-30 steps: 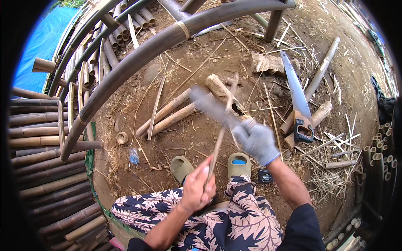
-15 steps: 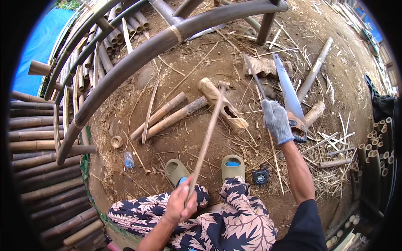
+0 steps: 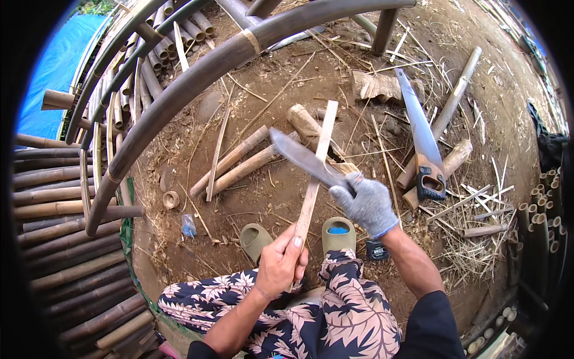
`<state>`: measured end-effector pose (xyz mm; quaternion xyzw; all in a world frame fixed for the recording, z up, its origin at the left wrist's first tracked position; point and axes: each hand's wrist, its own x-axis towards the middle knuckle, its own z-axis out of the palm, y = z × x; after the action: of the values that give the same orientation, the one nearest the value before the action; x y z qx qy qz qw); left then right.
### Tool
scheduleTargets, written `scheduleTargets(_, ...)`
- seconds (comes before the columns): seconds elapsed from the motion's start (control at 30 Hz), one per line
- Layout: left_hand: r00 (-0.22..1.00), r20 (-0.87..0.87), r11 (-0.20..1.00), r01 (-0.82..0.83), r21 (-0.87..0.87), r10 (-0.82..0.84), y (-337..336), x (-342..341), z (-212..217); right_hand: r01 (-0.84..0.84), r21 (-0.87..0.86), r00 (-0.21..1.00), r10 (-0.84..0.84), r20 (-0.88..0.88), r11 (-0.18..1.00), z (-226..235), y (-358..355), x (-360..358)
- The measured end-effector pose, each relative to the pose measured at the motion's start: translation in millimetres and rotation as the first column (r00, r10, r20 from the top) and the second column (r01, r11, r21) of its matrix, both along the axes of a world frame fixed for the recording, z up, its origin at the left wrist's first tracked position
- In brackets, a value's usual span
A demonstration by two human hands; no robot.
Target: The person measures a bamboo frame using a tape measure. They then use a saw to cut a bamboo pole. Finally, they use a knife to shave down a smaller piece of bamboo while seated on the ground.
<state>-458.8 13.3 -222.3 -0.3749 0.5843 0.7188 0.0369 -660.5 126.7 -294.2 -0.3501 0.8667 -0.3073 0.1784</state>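
Note:
A flat, pale bamboo strip (image 3: 323, 140) slants up and away from my lap, its near end gripped by my bare left hand (image 3: 281, 263). My right hand (image 3: 368, 204), in a grey knit glove, is closed round the handle of a large knife (image 3: 299, 157). The broad blade, slightly blurred, crosses the strip about midway and points to the far left. Whether its edge touches the strip I cannot tell. Beyond the strip lies a thick bamboo piece (image 3: 305, 122), partly covered by strip and knife.
A handsaw (image 3: 421, 137) lies to the right against bamboo lengths (image 3: 457, 93). Behind it is a wood block (image 3: 382, 87). A black tape measure (image 3: 376, 250) sits by my right sandal (image 3: 338, 234). A dark curved bamboo frame (image 3: 179, 96) arches across the left; shavings (image 3: 478, 245) heap at right.
The knife has swung down and left from beside the saw to across the strip. My left hand has shifted slightly right, and the strip now shows its wide, pale face.

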Motion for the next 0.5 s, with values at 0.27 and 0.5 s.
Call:
scheduleTargets(0.27, 0.954, -0.084, 0.944, 0.268, -0.193, -0.288, 13, 74, -1, 0.313, -0.073, 0.938, -0.321, -0.129, 0.947, -52, 30, -106)
scheduleTargets(0.5, 0.929, -0.343, 0.928, -0.241, -0.284, 0.137, -55, -8, -76, 0.402, -0.163, 0.45, -0.04, 0.892, 0.901, 11, -9, 5)
